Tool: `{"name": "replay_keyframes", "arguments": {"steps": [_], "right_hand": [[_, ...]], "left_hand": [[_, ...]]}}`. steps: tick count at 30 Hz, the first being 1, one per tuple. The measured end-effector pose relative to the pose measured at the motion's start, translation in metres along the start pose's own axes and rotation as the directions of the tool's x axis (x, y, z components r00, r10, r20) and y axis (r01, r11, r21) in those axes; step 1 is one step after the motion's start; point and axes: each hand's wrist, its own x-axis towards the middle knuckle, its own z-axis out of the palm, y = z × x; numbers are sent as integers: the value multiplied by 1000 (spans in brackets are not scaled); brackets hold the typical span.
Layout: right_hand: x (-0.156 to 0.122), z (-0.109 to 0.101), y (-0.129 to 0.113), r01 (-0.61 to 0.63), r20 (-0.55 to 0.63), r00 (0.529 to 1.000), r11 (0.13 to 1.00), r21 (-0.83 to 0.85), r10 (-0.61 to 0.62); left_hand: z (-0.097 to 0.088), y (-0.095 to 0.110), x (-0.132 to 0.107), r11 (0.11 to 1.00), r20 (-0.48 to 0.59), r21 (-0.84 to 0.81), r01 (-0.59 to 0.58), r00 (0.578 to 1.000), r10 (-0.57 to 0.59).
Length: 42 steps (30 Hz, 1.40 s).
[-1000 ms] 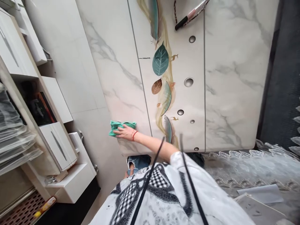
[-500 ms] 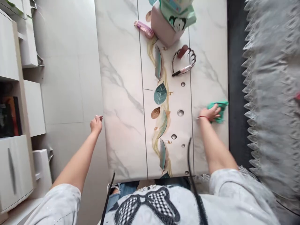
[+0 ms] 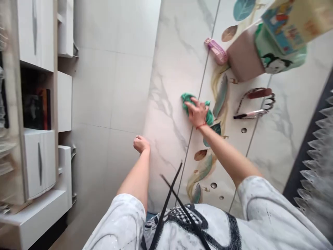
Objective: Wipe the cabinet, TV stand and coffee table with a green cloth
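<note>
My right hand (image 3: pixel 197 113) presses a crumpled green cloth (image 3: pixel 186 98) onto the marble-patterned tabletop (image 3: pixel 166 125), its fingers bent over the fabric. A red string circles that wrist. At the table's left edge my left hand (image 3: pixel 141 143) is curled into a fist, with nothing visible in it. Printed leaves run down the table beside the cloth. Farther up lies a small pink-purple object (image 3: pixel 216 51), perhaps a box cutter, against a pinkish box (image 3: pixel 246 55).
A green package (image 3: pixel 279 57) and a colourful pack (image 3: pixel 288 26) sit on the pinkish box. Right of the middle lie a headband (image 3: pixel 272 100), a brown flat piece (image 3: pixel 259 93) and a pen (image 3: pixel 251 114). White cabinets (image 3: pixel 40 163) line the left; a lace-edged cover (image 3: pixel 318 180) is at right.
My right hand has swept the green cloth from the table's right edge to left of the leaf pattern. The view has turned and shifted left. My left hand has curled tighter beside the edge.
</note>
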Motion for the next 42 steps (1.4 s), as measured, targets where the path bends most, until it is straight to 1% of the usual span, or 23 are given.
{"name": "replay_keyframes", "arguments": {"steps": [3,5,6,7,9,11,13,15,16,18,19,21,24,26,28,29,31,33,35,36,38,40,42], "right_hand": [[141,-25,-31,-5,-49,999,999,54,8],[205,-37,-52,-46,-83,995,997,65,51],[221,-38,-62,-71,-103,992,996,61,77],[224,-37,-73,-81,-112,990,995,50,86],[185,-24,-94,-6,-47,999,1000,14,7],[97,-3,-113,208,158,964,977,53,-214],[-11,19,-127,338,340,854,917,211,-393],[-93,35,-132,221,293,903,925,309,-313],[-112,39,-130,171,277,921,924,342,-273],[-93,36,-123,172,303,909,919,354,-287],[-58,30,-118,225,335,880,917,329,-336],[43,13,-112,338,350,851,918,207,-392],[196,-12,-120,317,161,935,948,16,-316],[243,-16,-137,243,49,969,970,0,-242],[223,-9,-156,244,50,969,970,1,-244],[190,-1,-164,286,99,953,958,11,-286],[93,17,-168,428,262,861,900,86,-435],[-13,31,-153,505,373,753,840,202,-542],[-88,36,-118,481,359,749,829,283,-557],[-104,33,-94,452,347,768,839,302,-538],[-90,16,-41,400,357,800,872,280,-482],[-26,-11,9,356,358,855,926,124,-376],[58,-41,43,269,243,939,960,-76,-244]], "left_hand": [[3,-3,1,1000,-5,18,19,1000,-19],[5,-6,1,1000,2,21,-2,1000,2],[5,-7,1,1000,4,23,-15,1000,15],[6,-8,2,999,5,26,-25,1000,25],[4,-10,2,999,11,36,-32,999,32],[2,-10,2,999,30,46,-26,999,25],[0,-9,2,998,69,47,-32,997,28],[-1,-9,2,998,106,42,-46,994,41],[-1,-9,2,998,118,39,-54,992,50],[0,-10,1,997,126,33,-71,990,67],[0,-10,1,996,124,29,-81,989,76],[2,-10,-1,995,117,22,-97,989,94],[4,-10,-3,995,106,17,-100,990,97],[5,-11,-4,995,104,14,-95,990,93],[5,-12,-4,995,106,9,-96,990,95],[4,-12,-3,995,108,6,-98,989,97],[2,-13,-3,995,120,0,-102,988,102],[-1,-14,-1,995,137,1,-103,985,102],[-3,-14,0,995,144,11,-102,985,100],[-3,-13,1,995,142,18,-101,985,97],[-4,-12,2,995,136,36,-93,987,87],[-3,-11,2,996,137,48,-78,988,71],[-3,-9,3,997,131,61,-54,990,46]]}}
